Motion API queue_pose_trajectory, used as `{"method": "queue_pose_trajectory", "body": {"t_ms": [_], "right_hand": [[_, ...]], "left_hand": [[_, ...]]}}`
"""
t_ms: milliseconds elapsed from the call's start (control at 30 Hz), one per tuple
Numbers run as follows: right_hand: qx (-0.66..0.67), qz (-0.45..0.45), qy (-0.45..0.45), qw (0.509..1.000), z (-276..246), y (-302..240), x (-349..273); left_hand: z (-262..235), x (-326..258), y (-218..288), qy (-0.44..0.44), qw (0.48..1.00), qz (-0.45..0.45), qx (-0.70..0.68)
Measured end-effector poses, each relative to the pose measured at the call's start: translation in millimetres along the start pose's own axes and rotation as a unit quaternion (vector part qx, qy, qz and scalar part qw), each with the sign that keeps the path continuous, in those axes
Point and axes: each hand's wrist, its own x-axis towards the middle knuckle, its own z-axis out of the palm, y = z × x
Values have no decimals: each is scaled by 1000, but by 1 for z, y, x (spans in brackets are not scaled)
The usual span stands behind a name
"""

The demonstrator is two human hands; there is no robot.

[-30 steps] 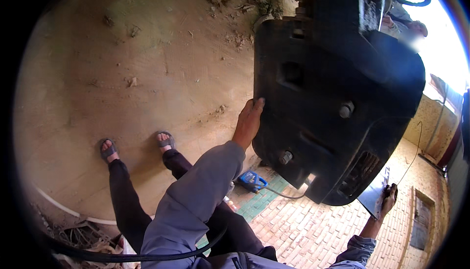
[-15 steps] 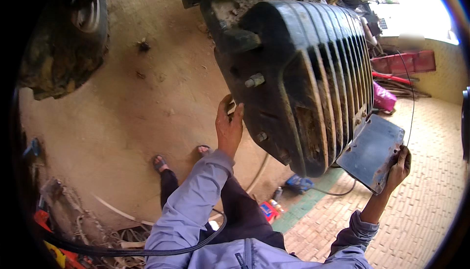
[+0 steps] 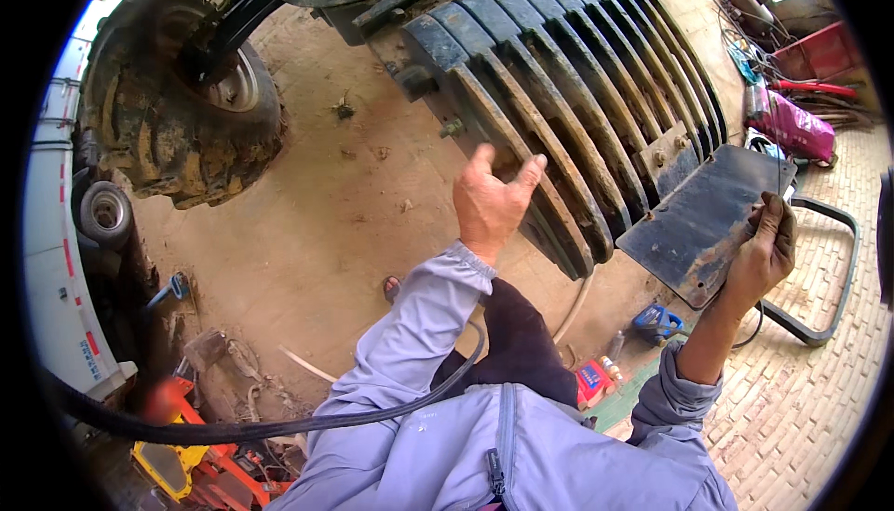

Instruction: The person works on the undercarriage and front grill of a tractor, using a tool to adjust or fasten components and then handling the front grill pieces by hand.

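Observation:
A row of dark, worn slab weights (image 3: 549,83), ribbed like a grille, hangs at the front of a tractor. My left hand (image 3: 492,199) is at the near left end of the weights, with thumb and forefinger spread and nothing between them; its other fingers are partly hidden. From a small bolted bracket (image 3: 672,159) on the weights juts a flat dark metal plate (image 3: 694,222), scuffed and rust-stained near its lower edge. My right hand (image 3: 768,246) grips the plate's outer right edge, fingertips pressed together there. Bolt ends (image 3: 452,127) stick out of the weights' left side.
A muddy tractor tyre (image 3: 177,101) stands far left, beside a white vehicle body (image 3: 79,260). Below the plate are a blue tool (image 3: 656,323), a red package (image 3: 593,383) and a black tube frame (image 3: 838,278). A hose (image 3: 279,432) crosses before me. A purple sack (image 3: 792,125) lies right.
My view has shifted, bringing more of the tyre and the white vehicle into sight. My left hand has moved right along the weights' near end. My right hand stays at the plate's edge.

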Motion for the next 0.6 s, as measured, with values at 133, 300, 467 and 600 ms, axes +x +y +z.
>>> {"method": "queue_pose_trajectory", "body": {"t_ms": [133,300,467,600], "right_hand": [[19,-17,-6,1000,8,-11,-4],[58,-19,-25,998,6,-10,-5],[91,-40,-40,994,7,-8,-8],[87,-66,-29,994,7,-6,-6]], "left_hand": [[39,-23,-3,12,998,27,-61],[50,-38,9,-16,990,-44,-135],[62,-43,13,-28,909,-178,-375],[66,-42,8,-52,832,-260,-488]]}}
